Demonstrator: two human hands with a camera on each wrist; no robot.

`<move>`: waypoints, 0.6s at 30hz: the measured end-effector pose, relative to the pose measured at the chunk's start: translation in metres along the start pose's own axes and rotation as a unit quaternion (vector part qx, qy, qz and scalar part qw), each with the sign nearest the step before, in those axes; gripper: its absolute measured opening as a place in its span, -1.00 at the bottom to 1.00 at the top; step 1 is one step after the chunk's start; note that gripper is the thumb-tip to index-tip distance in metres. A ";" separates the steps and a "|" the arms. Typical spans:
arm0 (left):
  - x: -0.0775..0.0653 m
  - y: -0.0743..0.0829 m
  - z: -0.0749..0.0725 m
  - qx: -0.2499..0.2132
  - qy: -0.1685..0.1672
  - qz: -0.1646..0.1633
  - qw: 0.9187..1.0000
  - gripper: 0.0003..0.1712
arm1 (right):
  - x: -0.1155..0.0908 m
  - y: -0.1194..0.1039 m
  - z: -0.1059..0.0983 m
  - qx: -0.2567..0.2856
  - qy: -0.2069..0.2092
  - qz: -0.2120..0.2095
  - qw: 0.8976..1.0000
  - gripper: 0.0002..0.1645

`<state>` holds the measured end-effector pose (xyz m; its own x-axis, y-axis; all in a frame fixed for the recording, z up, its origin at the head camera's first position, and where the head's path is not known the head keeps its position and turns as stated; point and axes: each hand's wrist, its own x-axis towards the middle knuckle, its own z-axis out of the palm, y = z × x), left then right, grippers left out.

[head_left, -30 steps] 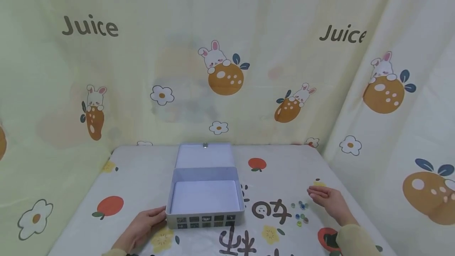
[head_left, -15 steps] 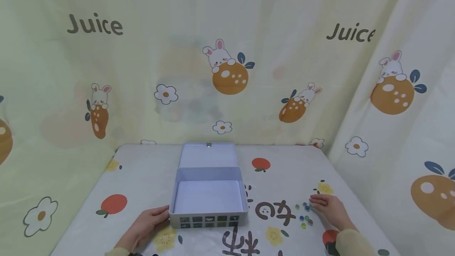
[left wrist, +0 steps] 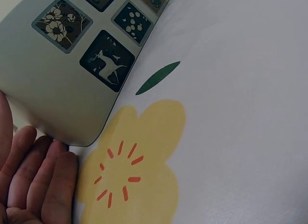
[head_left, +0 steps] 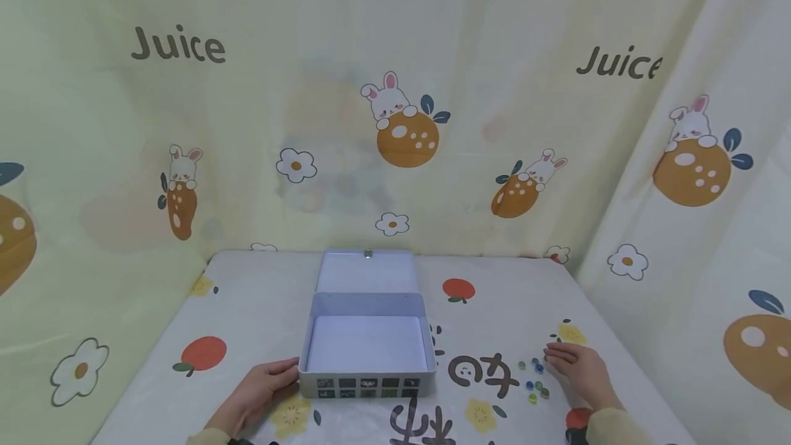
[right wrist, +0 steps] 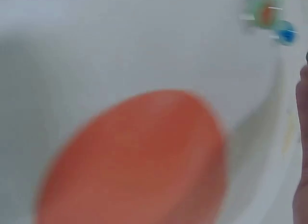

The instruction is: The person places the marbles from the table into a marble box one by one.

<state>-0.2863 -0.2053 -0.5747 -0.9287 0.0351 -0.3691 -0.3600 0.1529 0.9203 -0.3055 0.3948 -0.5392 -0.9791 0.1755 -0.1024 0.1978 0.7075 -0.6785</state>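
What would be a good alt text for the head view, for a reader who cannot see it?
A person's left hand is at the left side of an open box, and their right hand is beside a few small marbles on a cloth-covered table. Behind hangs a pale curtain printed with rabbits and the word Juice.

Box (head_left: 369, 349) smooth, painted-metal look; clasp (head_left: 368, 253) shiny metal; marbles (head_left: 539, 385) glossy, glassy; tablecloth (head_left: 266, 307) smooth; curtain (head_left: 346, 33) matt cloth

We see the box (head_left: 367, 384) on the table (head_left: 259, 307), its lid (head_left: 368, 272) on the far side; the left hand (head_left: 266, 386) is at the box's near left corner; marbles (head_left: 539, 386) lie to the right, just left of the right hand (head_left: 579, 371); a curtain (head_left: 259, 101) hangs behind.
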 end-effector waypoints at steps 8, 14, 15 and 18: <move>-0.003 0.002 -0.004 -0.006 0.000 0.007 1.000 -0.39 | 0.005 -0.019 -0.022 0.250 -0.048 -0.021 0.967 -0.22; -0.005 0.004 -0.003 -0.003 0.002 0.008 1.000 -0.39 | 0.008 -0.061 -0.004 0.208 -0.064 -0.064 0.974 -0.26; -0.005 0.004 -0.002 -0.005 0.001 0.010 1.000 -0.39 | 0.008 -0.073 0.002 0.195 -0.069 -0.069 0.976 -0.28; -0.005 0.003 0.003 -0.012 -0.003 0.015 1.000 -0.40 | 0.011 -0.111 0.023 0.168 -0.090 -0.094 0.977 -0.35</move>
<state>-0.2820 -0.2023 -0.5706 -0.9387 0.0444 -0.3418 -0.3340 0.1283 0.9338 -0.3390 0.3020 -0.4814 -0.9951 -0.0801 -0.0586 0.0168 0.4457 -0.8950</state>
